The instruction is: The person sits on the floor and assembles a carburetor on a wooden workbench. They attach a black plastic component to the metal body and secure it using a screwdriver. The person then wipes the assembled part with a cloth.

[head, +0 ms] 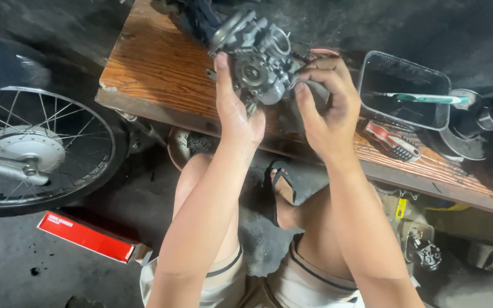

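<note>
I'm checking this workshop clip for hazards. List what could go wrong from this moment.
1. Both hands, the left hand and the right hand, hold the carburetor in the air above the wooden board; if a grip slips, it could drop onto the sandalled foot below.
2. The black tray, with a green-handled tool lying across it, sits close to the right hand and could be knocked.

Carburetor held up between left hand & right hand, above wooden board. On board, right of hands: tray w/ a tool in it; pliers just in front of tray. Spoked wheel far left on floor, box in front of it.
</note>
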